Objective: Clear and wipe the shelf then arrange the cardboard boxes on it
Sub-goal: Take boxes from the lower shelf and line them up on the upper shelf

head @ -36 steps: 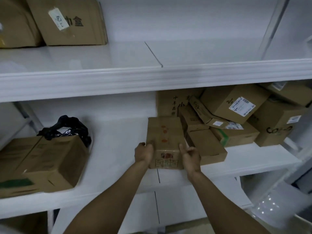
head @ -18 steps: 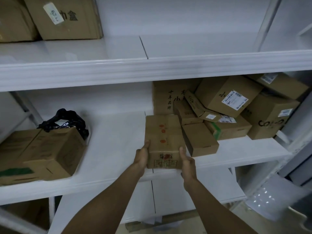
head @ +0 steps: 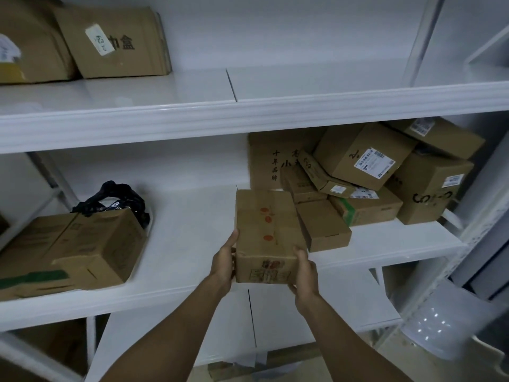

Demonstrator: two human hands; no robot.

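1. The left hand (head: 224,260), lower centre of the frame, grips the near left side of the cardboard box (head: 265,232). The thumb lies up along the box's edge; the other fingers are hidden behind it.
2. The right hand (head: 304,271), beside it, wraps the near right corner of the same box with the thumb on top. We judge the grip from both sides keeps the box square and under control.
3. The cardboard box, at centre frame, points lengthwise into the middle shelf (head: 190,232), with its near end at the shelf's front lip. We cannot tell whether it rests on the board or is lifted clear.
4. A small box (head: 323,226), right of centre, lies just beside the held box and parallel to it.
5. The pile of boxes (head: 358,161), centre right, is tilted and leaning one on another towards the back wall. We judge it is not yet arranged.
6. A large box (head: 82,249), at the left of the frame, lies askew with a black bag (head: 118,194) behind it.
7. The upper shelf (head: 248,114) carries two boxes (head: 115,42) at the upper left of the frame.
8. We cannot tell whether the held box is being taken off or set in place.
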